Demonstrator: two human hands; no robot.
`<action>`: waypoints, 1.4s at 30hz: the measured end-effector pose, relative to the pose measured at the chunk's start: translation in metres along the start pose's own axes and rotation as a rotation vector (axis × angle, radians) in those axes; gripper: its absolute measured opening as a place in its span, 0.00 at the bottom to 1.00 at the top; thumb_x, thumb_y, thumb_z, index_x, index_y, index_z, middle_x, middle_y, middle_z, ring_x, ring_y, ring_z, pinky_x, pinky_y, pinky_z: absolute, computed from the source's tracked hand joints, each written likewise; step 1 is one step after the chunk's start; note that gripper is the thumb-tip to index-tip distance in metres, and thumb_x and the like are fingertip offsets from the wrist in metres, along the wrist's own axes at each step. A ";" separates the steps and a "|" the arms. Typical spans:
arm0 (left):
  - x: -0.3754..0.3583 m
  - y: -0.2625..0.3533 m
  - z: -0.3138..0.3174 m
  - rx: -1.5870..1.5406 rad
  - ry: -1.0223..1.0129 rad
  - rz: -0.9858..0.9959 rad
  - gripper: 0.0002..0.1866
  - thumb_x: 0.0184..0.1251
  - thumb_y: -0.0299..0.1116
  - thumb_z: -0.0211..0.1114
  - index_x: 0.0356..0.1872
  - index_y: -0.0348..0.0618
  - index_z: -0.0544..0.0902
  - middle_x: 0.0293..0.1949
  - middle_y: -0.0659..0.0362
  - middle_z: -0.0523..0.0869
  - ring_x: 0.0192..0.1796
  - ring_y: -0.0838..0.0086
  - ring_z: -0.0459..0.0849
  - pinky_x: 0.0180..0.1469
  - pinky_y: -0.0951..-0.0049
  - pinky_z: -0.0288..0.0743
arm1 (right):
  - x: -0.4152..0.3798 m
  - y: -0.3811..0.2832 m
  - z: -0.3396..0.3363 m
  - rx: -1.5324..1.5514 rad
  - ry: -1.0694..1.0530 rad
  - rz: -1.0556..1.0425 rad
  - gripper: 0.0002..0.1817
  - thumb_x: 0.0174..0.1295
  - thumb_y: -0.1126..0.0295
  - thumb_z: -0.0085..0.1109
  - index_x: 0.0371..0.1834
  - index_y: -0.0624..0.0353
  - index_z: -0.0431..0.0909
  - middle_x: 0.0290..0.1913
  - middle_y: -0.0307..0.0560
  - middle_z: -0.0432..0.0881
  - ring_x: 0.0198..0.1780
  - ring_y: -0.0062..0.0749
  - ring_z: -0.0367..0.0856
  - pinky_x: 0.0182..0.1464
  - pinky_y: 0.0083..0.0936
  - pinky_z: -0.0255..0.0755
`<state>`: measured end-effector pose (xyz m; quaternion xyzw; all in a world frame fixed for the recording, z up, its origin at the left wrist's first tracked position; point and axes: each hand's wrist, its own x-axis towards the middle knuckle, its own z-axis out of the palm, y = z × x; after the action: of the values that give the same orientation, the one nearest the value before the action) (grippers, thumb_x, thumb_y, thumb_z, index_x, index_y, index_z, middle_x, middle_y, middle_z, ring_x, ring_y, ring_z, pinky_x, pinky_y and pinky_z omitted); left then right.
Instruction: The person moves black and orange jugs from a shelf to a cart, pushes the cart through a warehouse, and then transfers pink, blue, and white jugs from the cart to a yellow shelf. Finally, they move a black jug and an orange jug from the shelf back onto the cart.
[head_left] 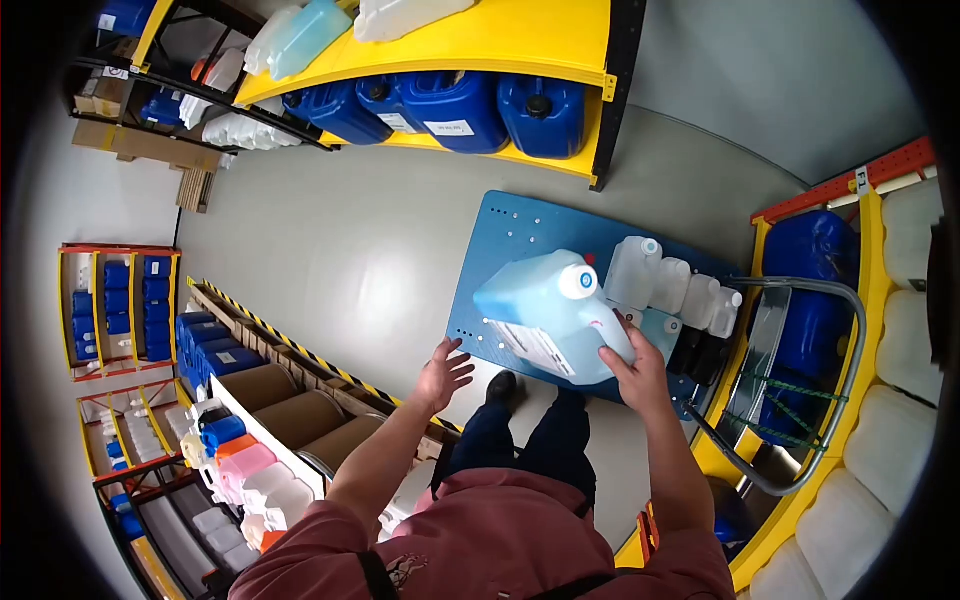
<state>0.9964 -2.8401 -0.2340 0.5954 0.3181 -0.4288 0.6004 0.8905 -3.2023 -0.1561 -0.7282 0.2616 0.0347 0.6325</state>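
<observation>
Right hand (640, 375): fingers closed around handle of jug (545, 315), held over blue cart (500, 235). Left hand (443, 377): fingers open, spread, near cart edge.

A chemical storeroom, with yellow-decked racks (450, 40) of blue drums (540, 115) and jugs (305, 38) all around.

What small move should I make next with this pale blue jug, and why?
Probably bring your left hand to the jug to steady it: that hand is open and off the jug, while your right hand alone grips it above the blue cart.
</observation>
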 end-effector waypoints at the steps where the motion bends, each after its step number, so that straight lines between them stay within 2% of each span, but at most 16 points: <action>1: -0.001 0.015 0.010 -0.007 -0.049 0.005 0.46 0.76 0.68 0.46 0.83 0.47 0.51 0.79 0.38 0.59 0.77 0.45 0.64 0.77 0.47 0.60 | -0.020 -0.013 -0.006 -0.042 -0.006 -0.063 0.33 0.65 0.65 0.70 0.72 0.65 0.73 0.66 0.61 0.81 0.66 0.47 0.81 0.68 0.36 0.72; 5: -0.032 0.067 0.039 0.002 -0.238 -0.057 0.44 0.76 0.68 0.43 0.82 0.48 0.55 0.77 0.49 0.66 0.77 0.54 0.67 0.76 0.48 0.61 | -0.093 -0.059 -0.005 -0.119 0.121 -0.281 0.28 0.58 0.69 0.76 0.62 0.63 0.80 0.62 0.58 0.84 0.63 0.49 0.84 0.65 0.36 0.75; 7: -0.044 0.072 0.038 0.265 -0.463 -0.140 0.40 0.77 0.65 0.42 0.80 0.48 0.61 0.75 0.56 0.71 0.75 0.60 0.71 0.74 0.49 0.65 | -0.134 -0.085 0.005 -0.176 0.192 -0.346 0.23 0.53 0.73 0.78 0.53 0.61 0.81 0.59 0.56 0.85 0.61 0.52 0.84 0.62 0.36 0.77; 8: -0.056 0.073 0.042 0.290 -0.513 -0.192 0.36 0.79 0.61 0.43 0.76 0.49 0.67 0.72 0.57 0.74 0.71 0.62 0.75 0.71 0.49 0.70 | -0.154 -0.093 0.014 -0.174 0.263 -0.314 0.23 0.53 0.73 0.78 0.53 0.61 0.81 0.59 0.56 0.85 0.61 0.52 0.84 0.62 0.36 0.77; 11: -0.037 0.052 0.019 0.385 -0.650 -0.221 0.39 0.76 0.67 0.42 0.77 0.52 0.65 0.70 0.57 0.75 0.68 0.60 0.78 0.63 0.48 0.77 | -0.214 -0.102 0.051 -0.181 0.469 -0.317 0.24 0.54 0.76 0.76 0.55 0.58 0.80 0.63 0.54 0.81 0.62 0.53 0.82 0.60 0.38 0.78; 15: -0.128 0.063 0.059 0.700 -0.660 -0.238 0.35 0.70 0.67 0.47 0.69 0.57 0.77 0.66 0.58 0.79 0.65 0.62 0.80 0.61 0.51 0.78 | -0.292 -0.102 0.104 -0.247 0.841 -0.313 0.29 0.58 0.79 0.69 0.64 0.54 0.74 0.69 0.58 0.72 0.68 0.58 0.75 0.65 0.41 0.74; 17: -0.155 0.047 0.072 0.780 -0.729 -0.226 0.32 0.70 0.65 0.47 0.64 0.58 0.80 0.59 0.60 0.84 0.56 0.65 0.85 0.48 0.59 0.83 | -0.332 -0.105 0.128 -0.234 0.973 -0.264 0.31 0.60 0.82 0.64 0.68 0.55 0.70 0.72 0.62 0.68 0.73 0.60 0.70 0.70 0.43 0.70; 18: -0.155 0.036 0.076 0.791 -0.815 -0.232 0.29 0.71 0.65 0.46 0.58 0.58 0.82 0.50 0.62 0.87 0.46 0.68 0.87 0.35 0.67 0.81 | -0.354 -0.107 0.138 -0.241 1.049 -0.230 0.31 0.60 0.82 0.64 0.68 0.55 0.70 0.72 0.62 0.68 0.73 0.60 0.70 0.70 0.43 0.70; 21: -0.194 0.003 0.095 0.884 -0.866 -0.243 0.28 0.73 0.64 0.46 0.55 0.58 0.82 0.45 0.63 0.88 0.39 0.69 0.87 0.29 0.70 0.78 | -0.411 -0.102 0.161 -0.227 1.307 -0.182 0.31 0.61 0.82 0.62 0.70 0.59 0.68 0.71 0.62 0.69 0.74 0.59 0.68 0.73 0.43 0.65; 26: -0.261 -0.070 0.125 1.180 -1.006 -0.247 0.32 0.73 0.68 0.45 0.62 0.58 0.80 0.55 0.62 0.86 0.50 0.68 0.87 0.40 0.65 0.83 | -0.508 -0.076 0.189 -0.201 1.629 -0.152 0.32 0.62 0.80 0.62 0.72 0.58 0.66 0.70 0.63 0.69 0.72 0.60 0.69 0.71 0.43 0.67; 28: -0.277 -0.108 0.139 1.289 -1.089 -0.255 0.36 0.73 0.71 0.43 0.68 0.57 0.77 0.64 0.61 0.82 0.61 0.67 0.83 0.52 0.60 0.83 | -0.545 -0.062 0.196 -0.200 1.734 -0.122 0.33 0.62 0.80 0.62 0.73 0.59 0.65 0.70 0.63 0.70 0.72 0.60 0.70 0.72 0.42 0.66; 29: -0.281 -0.128 0.146 1.354 -1.127 -0.285 0.39 0.74 0.72 0.41 0.73 0.57 0.72 0.70 0.60 0.77 0.67 0.65 0.79 0.61 0.55 0.79 | -0.565 -0.053 0.201 -0.177 1.798 -0.100 0.34 0.62 0.79 0.62 0.74 0.60 0.64 0.71 0.62 0.70 0.72 0.59 0.70 0.72 0.41 0.65; 33: -0.324 -0.219 0.174 1.511 -1.229 -0.362 0.41 0.75 0.72 0.39 0.79 0.57 0.62 0.76 0.59 0.70 0.74 0.59 0.73 0.67 0.47 0.72 | -0.646 -0.005 0.212 -0.116 1.984 -0.029 0.35 0.64 0.79 0.62 0.75 0.61 0.61 0.71 0.60 0.71 0.72 0.56 0.71 0.73 0.40 0.63; 36: -0.342 -0.288 0.191 1.617 -1.313 -0.400 0.42 0.75 0.72 0.39 0.81 0.57 0.58 0.79 0.59 0.65 0.77 0.59 0.68 0.70 0.42 0.66 | -0.701 0.018 0.216 -0.042 2.107 0.018 0.33 0.65 0.78 0.62 0.74 0.60 0.62 0.70 0.58 0.73 0.72 0.52 0.72 0.72 0.38 0.65; 37: -0.352 -0.309 0.190 1.596 -1.270 -0.330 0.36 0.74 0.69 0.43 0.71 0.58 0.72 0.66 0.59 0.81 0.62 0.64 0.83 0.51 0.57 0.85 | -0.717 0.024 0.217 0.003 2.132 0.037 0.34 0.65 0.80 0.60 0.75 0.60 0.61 0.71 0.58 0.72 0.73 0.48 0.71 0.74 0.37 0.63; 42: -0.390 -0.390 0.208 1.702 -1.319 -0.453 0.37 0.76 0.69 0.42 0.74 0.57 0.70 0.70 0.60 0.77 0.68 0.63 0.78 0.62 0.50 0.77 | -0.779 0.056 0.219 0.022 2.278 0.118 0.34 0.63 0.80 0.62 0.73 0.59 0.63 0.70 0.57 0.74 0.72 0.46 0.74 0.72 0.36 0.66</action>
<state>0.4535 -2.9627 -0.0401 0.3965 -0.3629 -0.8420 -0.0470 0.2578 -2.7373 0.0471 -0.3177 0.7176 -0.6190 0.0312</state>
